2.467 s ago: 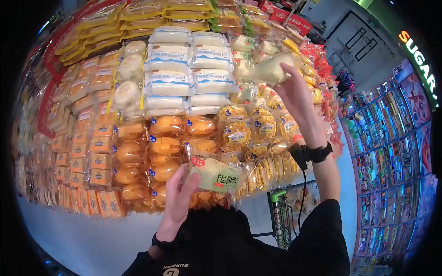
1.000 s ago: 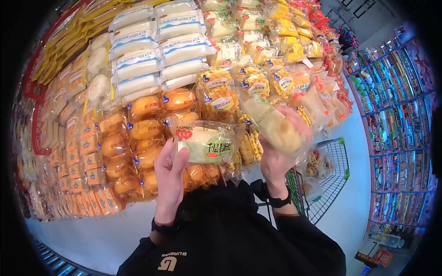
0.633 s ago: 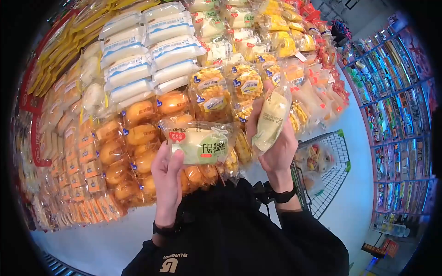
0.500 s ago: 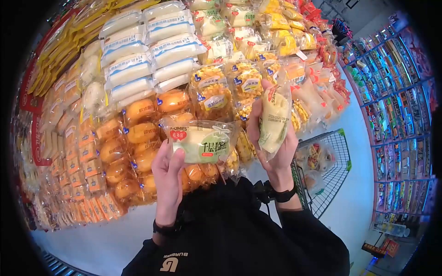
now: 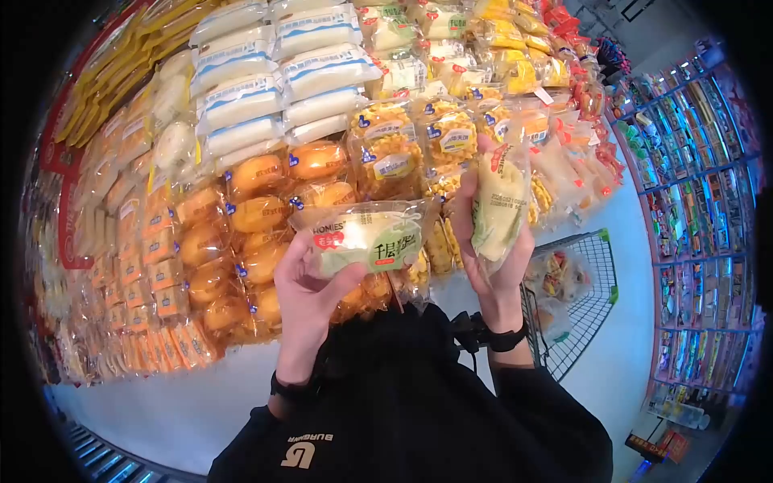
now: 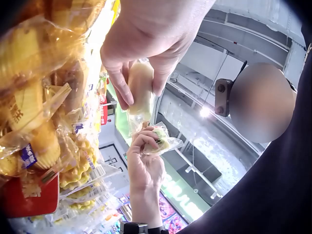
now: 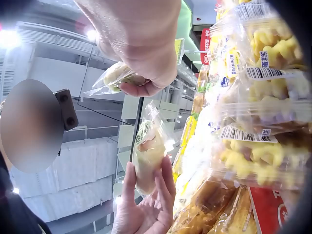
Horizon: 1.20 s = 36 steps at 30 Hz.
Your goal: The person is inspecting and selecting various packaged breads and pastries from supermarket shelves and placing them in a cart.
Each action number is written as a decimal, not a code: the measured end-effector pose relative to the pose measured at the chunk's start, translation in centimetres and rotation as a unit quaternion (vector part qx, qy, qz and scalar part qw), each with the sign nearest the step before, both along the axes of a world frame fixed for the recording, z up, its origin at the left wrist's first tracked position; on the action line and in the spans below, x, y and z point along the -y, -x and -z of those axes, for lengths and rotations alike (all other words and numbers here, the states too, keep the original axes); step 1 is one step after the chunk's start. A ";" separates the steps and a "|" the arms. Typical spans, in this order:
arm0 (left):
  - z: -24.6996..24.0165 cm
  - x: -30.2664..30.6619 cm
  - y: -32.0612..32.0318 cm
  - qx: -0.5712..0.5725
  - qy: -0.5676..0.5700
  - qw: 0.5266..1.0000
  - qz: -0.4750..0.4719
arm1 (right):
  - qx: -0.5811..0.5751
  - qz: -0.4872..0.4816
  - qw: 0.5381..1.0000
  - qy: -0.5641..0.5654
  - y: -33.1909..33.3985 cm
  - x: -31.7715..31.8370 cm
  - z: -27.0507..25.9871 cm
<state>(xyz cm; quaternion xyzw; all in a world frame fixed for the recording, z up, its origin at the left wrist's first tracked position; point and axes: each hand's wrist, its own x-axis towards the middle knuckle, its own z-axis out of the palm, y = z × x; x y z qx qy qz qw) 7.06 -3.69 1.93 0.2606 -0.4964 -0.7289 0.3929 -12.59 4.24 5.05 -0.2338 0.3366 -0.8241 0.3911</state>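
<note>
My left hand [image 5: 310,298] grips a clear-wrapped cake [image 5: 370,241] by its left end, thumb in front and fingers behind. A red mark and green panel with dark lettering face up. In my right hand [image 5: 499,282] a second wrapped cake [image 5: 501,201] of the same look stands nearly upright, with printed date lines showing. The left wrist view has the first cake [image 6: 141,87] between thumb and fingers, my right hand [image 6: 146,170] beyond it. From the right wrist, the second cake [image 7: 119,78] is partly hidden behind my fingers, and my left hand [image 7: 144,212] holds its cake from below.
Packaged breads fill the display ahead: white packs [image 5: 322,72] at the back, orange-brown buns [image 5: 258,213] and yellow waffle-like packs [image 5: 390,153] nearer. A wire shopping cart [image 5: 584,310] with bagged goods stands at my right. Tall shelves [image 5: 696,201] line the far right.
My right hand has come down from over the back of the display with its cake, beside the left hand. There it turned the cake, bringing up the date print. The left hand kept its cake.
</note>
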 end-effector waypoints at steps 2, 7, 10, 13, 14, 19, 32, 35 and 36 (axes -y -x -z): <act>-0.2 0.2 0.1 -0.005 0.008 1.000 0.008 | 0.000 -0.034 0.999 0.023 0.5 -0.4 0.6; -0.4 0.0 0.1 -0.001 0.027 1.000 0.014 | 0.020 -0.006 1.000 -0.010 -0.1 -0.5 0.2; -0.6 0.0 0.2 0.003 0.020 1.000 0.020 | 0.015 0.012 1.000 -0.019 -0.4 -0.4 0.0; -0.4 0.1 0.4 -0.006 0.034 0.999 0.032 | 0.019 0.013 1.000 -0.020 -0.3 -0.5 0.0; -0.4 0.1 0.5 -0.008 0.040 0.999 0.034 | 0.023 0.016 0.999 -0.022 -0.3 -0.6 0.1; -0.5 0.1 0.7 -0.008 0.040 0.998 0.039 | 0.030 0.025 0.999 -0.032 -0.3 -0.7 0.0; -0.5 -0.1 0.6 -0.009 0.023 0.999 0.035 | 0.015 -0.003 1.000 -0.018 0.1 -0.9 0.6; -0.5 0.0 0.6 -0.006 0.031 0.999 0.036 | 0.013 -0.017 1.000 -0.003 0.3 -1.1 1.2; -0.5 0.0 0.6 -0.003 0.036 0.999 0.037 | 0.011 -0.017 1.000 0.000 0.3 -1.2 1.2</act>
